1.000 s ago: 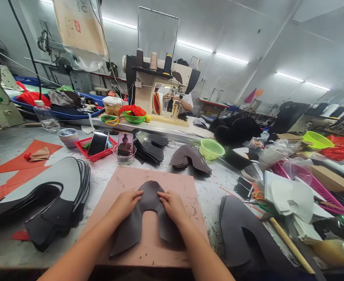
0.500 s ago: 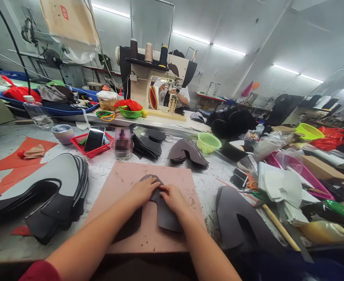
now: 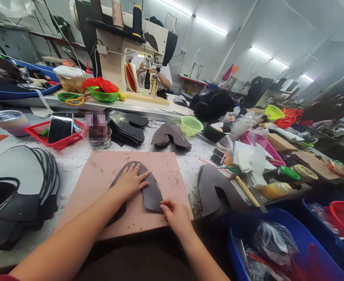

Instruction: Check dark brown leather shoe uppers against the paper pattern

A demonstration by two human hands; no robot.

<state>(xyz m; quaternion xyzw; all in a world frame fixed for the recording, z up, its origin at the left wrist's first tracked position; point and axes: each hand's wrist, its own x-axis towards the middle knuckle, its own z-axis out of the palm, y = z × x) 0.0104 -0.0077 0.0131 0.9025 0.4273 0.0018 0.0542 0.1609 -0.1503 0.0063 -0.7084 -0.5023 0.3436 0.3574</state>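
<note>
A dark brown U-shaped leather piece (image 3: 151, 192) lies on a pink work board (image 3: 163, 166) in front of me. My left hand (image 3: 130, 181) rests flat on the piece's upper part, fingers spread. My right hand (image 3: 174, 212) is at the tip of the piece's right leg, near the board's front edge, its fingers curled down against the leather there. The left leg of the piece is mostly hidden under my left forearm.
A stack of grey and black cut pieces (image 3: 20, 191) lies left. More dark pieces (image 3: 215, 187) and a wooden-handled tool (image 3: 247, 191) lie right. A red tray with a phone (image 3: 59, 128), a green basket (image 3: 191, 125), blue bins (image 3: 277, 242) and a sewing machine (image 3: 125, 47) with a person behind it surround the board.
My view has swung to the right and down. My left hand spread flat on the leather piece and my right hand slid down along its right leg to the tip.
</note>
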